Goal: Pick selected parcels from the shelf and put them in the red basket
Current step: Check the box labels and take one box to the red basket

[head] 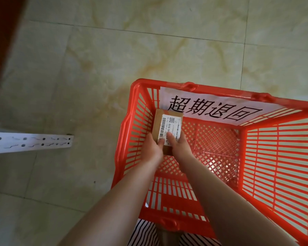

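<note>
Both forearms reach down; my left hand (152, 148) and right hand (180, 145) grip the small brown cardboard parcel (167, 126) inside the red plastic slatted basket (277, 157), at its ten o'clock corner. Released high, it could tumble label-down.

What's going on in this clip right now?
A person holds a small cardboard parcel with both hands, the left hand and right hand gripping its near end, inside the red basket near its far left corner. Whether it rests on the basket's floor is unclear. No other parcel shows in the basket. A white shelf upright lies at the left.
</note>
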`<act>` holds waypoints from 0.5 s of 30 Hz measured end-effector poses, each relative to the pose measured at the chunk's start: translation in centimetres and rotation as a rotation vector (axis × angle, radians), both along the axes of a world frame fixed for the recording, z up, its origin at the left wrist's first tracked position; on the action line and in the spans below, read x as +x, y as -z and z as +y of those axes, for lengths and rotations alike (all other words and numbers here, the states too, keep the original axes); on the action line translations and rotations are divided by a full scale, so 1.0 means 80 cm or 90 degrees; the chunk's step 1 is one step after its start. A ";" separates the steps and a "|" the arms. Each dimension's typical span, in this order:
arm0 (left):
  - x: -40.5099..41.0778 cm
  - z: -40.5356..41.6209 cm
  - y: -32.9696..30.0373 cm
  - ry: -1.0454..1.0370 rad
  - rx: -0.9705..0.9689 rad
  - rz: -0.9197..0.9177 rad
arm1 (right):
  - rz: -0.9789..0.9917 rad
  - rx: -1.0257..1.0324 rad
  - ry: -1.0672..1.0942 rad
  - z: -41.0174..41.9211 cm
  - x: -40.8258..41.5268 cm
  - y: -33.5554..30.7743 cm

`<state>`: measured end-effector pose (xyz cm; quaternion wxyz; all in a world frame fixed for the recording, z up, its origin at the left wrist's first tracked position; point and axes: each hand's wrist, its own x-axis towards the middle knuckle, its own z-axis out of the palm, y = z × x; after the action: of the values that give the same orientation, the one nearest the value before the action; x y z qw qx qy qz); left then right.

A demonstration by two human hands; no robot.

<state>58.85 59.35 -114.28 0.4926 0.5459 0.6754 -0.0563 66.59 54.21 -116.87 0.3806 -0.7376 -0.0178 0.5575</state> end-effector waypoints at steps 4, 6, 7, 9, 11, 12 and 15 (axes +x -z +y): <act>-0.002 -0.002 -0.007 0.004 0.020 0.007 | -0.022 -0.023 -0.025 0.000 0.001 -0.003; -0.003 -0.004 -0.009 0.005 0.024 0.007 | -0.034 -0.041 -0.038 0.000 0.001 -0.005; -0.003 -0.005 -0.011 0.002 0.024 0.007 | -0.038 -0.049 -0.046 -0.001 0.001 -0.009; -0.003 -0.007 -0.023 -0.016 0.014 0.006 | -0.035 -0.066 -0.056 -0.005 0.002 -0.020; -0.003 -0.010 -0.043 -0.046 -0.004 0.021 | -0.042 -0.089 -0.078 -0.013 0.003 -0.044; -0.004 -0.012 -0.058 -0.064 -0.020 0.028 | -0.050 -0.110 -0.087 -0.018 0.002 -0.062; -0.013 -0.022 -0.119 -0.110 -0.052 0.018 | -0.093 -0.145 -0.076 -0.036 -0.003 -0.119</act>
<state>57.77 57.56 -104.73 0.5080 0.4646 0.7237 -0.0487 66.37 51.35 -107.35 0.2585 -0.8122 -0.0263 0.5224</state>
